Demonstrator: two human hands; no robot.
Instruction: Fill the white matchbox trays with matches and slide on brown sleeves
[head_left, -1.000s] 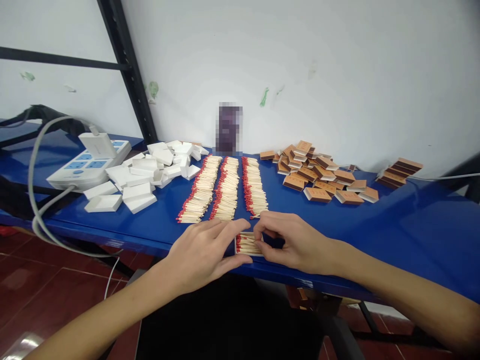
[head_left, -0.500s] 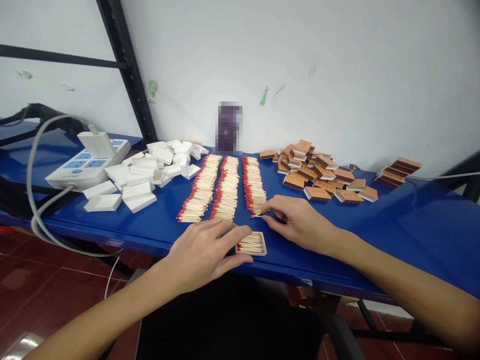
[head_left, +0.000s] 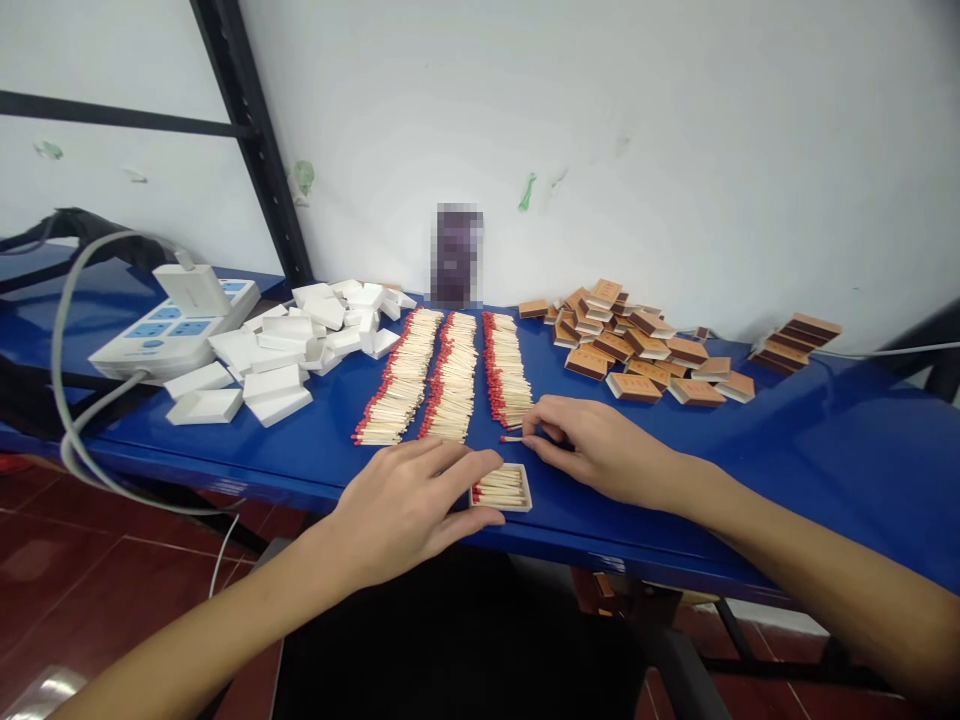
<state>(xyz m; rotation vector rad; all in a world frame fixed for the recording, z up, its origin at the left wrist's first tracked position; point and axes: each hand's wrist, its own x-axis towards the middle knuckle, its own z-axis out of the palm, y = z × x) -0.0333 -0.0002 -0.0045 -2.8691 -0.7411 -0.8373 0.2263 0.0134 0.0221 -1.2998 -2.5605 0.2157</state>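
Observation:
My left hand grips the left end of a small white tray of red-tipped matches between thumb and fingers, near the front edge. Just behind and to the right, my right hand pinches a single match, its red head pointing left. Beyond the hands lie a left row, a middle row and a right row of matches. The right hand's fingertips are close to the near end of the right row.
White empty trays are heaped at the left beside a power strip with cables. Orange-brown matchbox sleeves lie piled at the right, with a small stack farther right. A blurred dark object stands against the wall.
The match in my right hand has moved slightly towards me, away from the right row. My left hand stays on the tray.

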